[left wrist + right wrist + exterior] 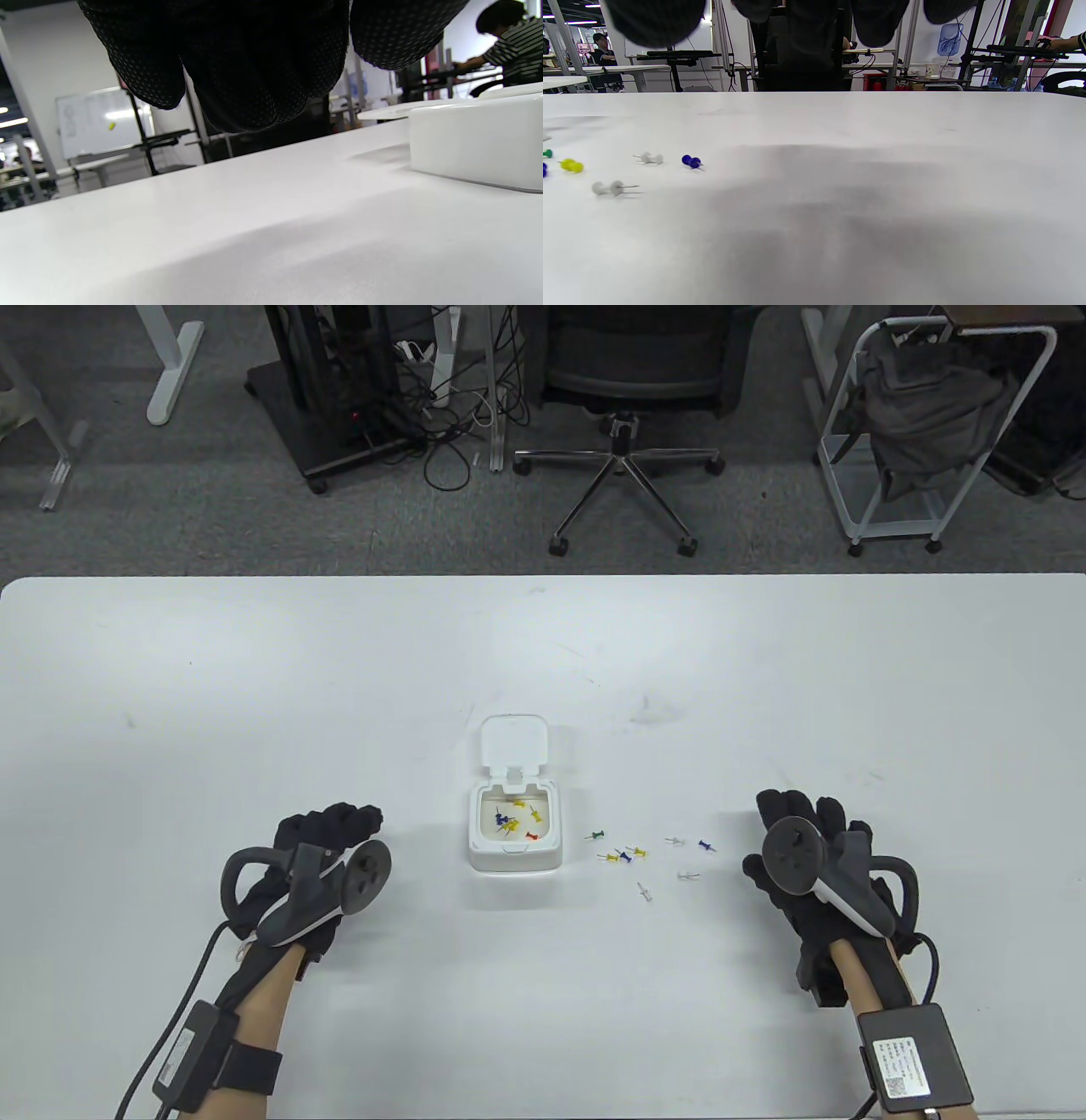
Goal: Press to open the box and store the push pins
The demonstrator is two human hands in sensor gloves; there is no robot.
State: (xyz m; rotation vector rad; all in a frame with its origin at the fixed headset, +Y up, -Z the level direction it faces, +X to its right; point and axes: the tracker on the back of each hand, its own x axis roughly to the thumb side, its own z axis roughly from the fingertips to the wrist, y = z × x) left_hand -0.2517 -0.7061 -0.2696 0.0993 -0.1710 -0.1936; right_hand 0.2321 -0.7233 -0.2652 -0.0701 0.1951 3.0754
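1. White box [516,848] sits mid-table, lid [513,740] flipped up and back on the far side, so it's open.
2. Inside the box: several push pins [514,819], yellow, blue and one red, lying loose on the bottom.
3. Loose pins [646,855] scattered on the table [170,687] just right of the box: green one [596,836] nearest the box, then yellow and blue ones, then a blue pin [704,844] farthest right, plus three clear or white ones [689,875].
4. Right hand [806,857] rests on the table right of the scatter, near the blue pin but not touching it; fingers look straight and spread, holding nothing.
5. Left hand [318,848] is on the table left of the box, apart from it; fingers loosely curled, nothing in them as far as I can tell, since the wrist view only shows dark fingertips [254,84] above the surface.
6. Left wrist view catches the box wall [475,140] off to the right.
7. Right wrist view shows the blue pin [691,161] and a white pin [608,188] at left, slightly blurred.
8. Beyond the far edge: office chair [632,415], white cart [925,424], cables on the floor.
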